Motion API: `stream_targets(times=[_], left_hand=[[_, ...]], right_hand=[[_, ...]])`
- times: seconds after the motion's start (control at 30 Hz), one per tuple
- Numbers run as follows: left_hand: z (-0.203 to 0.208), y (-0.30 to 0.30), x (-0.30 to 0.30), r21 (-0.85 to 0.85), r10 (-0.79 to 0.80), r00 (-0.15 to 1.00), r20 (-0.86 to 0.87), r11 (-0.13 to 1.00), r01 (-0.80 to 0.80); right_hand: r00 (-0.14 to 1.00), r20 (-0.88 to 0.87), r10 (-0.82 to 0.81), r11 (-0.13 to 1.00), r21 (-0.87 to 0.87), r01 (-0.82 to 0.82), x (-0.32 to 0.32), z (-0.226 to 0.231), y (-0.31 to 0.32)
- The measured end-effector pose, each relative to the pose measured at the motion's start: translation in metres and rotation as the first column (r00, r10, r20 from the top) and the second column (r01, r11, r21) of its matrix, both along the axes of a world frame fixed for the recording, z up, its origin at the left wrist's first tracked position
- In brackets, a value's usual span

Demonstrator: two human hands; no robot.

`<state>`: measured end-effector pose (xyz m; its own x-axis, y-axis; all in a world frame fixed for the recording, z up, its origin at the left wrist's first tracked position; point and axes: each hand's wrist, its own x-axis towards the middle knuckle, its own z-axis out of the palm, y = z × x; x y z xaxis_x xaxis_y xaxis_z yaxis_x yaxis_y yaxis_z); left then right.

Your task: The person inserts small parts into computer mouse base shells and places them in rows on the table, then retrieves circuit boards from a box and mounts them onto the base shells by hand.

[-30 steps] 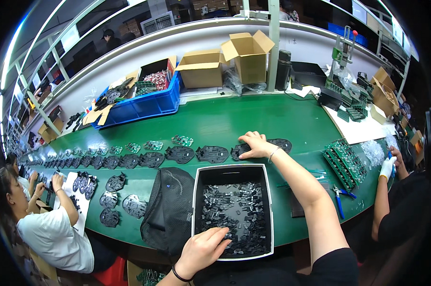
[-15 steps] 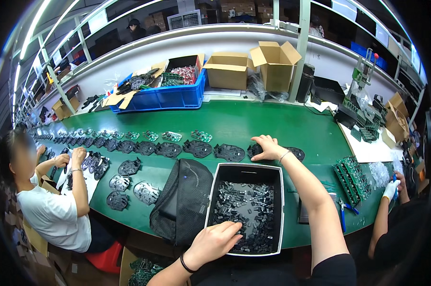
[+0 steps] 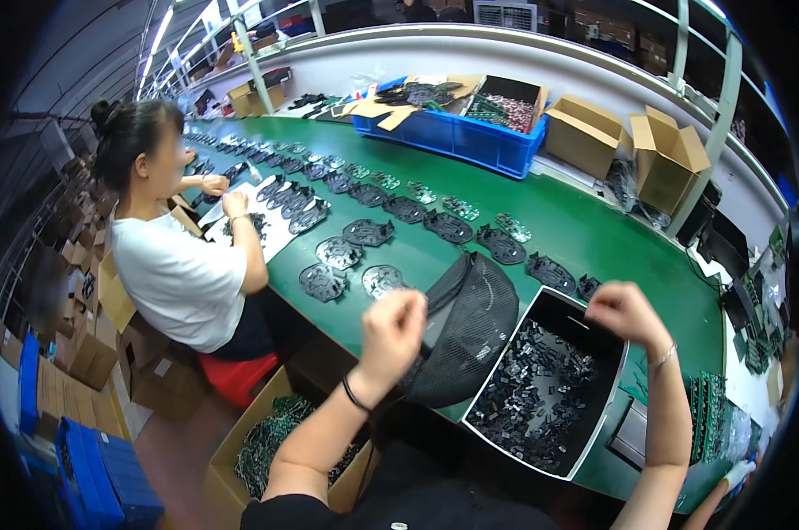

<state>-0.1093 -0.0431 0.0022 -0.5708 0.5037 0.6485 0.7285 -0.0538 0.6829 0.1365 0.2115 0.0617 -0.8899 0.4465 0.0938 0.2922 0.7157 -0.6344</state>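
Note:
My left hand point(image 3: 394, 336) is raised above the near edge of the table, left of a black mesh bag point(image 3: 472, 331). Its fingers are pinched together, and whatever they hold is hidden. My right hand point(image 3: 627, 314) hovers by the far right corner of an open box point(image 3: 613, 389) with a white rim and dark inside. Those fingers are curled closed, their contents out of sight. Many small black plastic parts point(image 3: 541, 397) lie loose in the box. Just beyond it, a black plastic shell point(image 3: 551, 272) ends a long row of similar shells, and another point(image 3: 587, 285) is partly hidden behind my right hand.
Green circuit boards point(image 3: 513, 227) line the green table point(image 3: 594, 212) behind the shells. At left, a co-worker point(image 3: 183, 238) handles shells. A blue crate point(image 3: 452, 137) and cardboard boxes point(image 3: 585, 132) stand at the back. Below the table edge sits a carton of boards point(image 3: 276, 442).
The view has swung left. My left hand has risen out of the box of small parts. My right hand has drawn back from the shell row toward the box.

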Motion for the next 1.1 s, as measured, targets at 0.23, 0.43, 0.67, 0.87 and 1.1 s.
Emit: stream_targets(times=[0.23,0.43,0.67,0.87,1.1], left_hand=[[-0.037,0.026,-0.066,-0.576,0.08,0.977,-0.196,0.797,-0.181],[-0.05,0.045,-0.071,-0.747,0.029,0.97,-0.24,0.633,-0.204],[-0.043,0.024,-0.069,-0.399,0.117,0.902,-0.416,0.868,-0.296],[0.011,0.0,0.008,-0.182,-0.198,0.907,-0.372,0.974,0.137],[0.001,0.003,0.074,-0.181,-0.513,0.794,-0.327,0.858,0.48]], right_hand=[[0.693,0.679,0.242,0.793,0.273,-0.544,0.018,-0.044,-0.107],[0.799,0.509,0.322,0.852,0.212,-0.478,0.031,-0.055,-0.12],[0.965,0.145,0.219,0.966,0.107,-0.236,0.036,-0.043,-0.108],[0.95,-0.035,-0.31,0.707,-0.676,0.206,0.046,-0.039,-0.088],[0.867,-0.209,-0.452,0.35,-0.936,-0.043,0.067,-0.037,-0.078]])
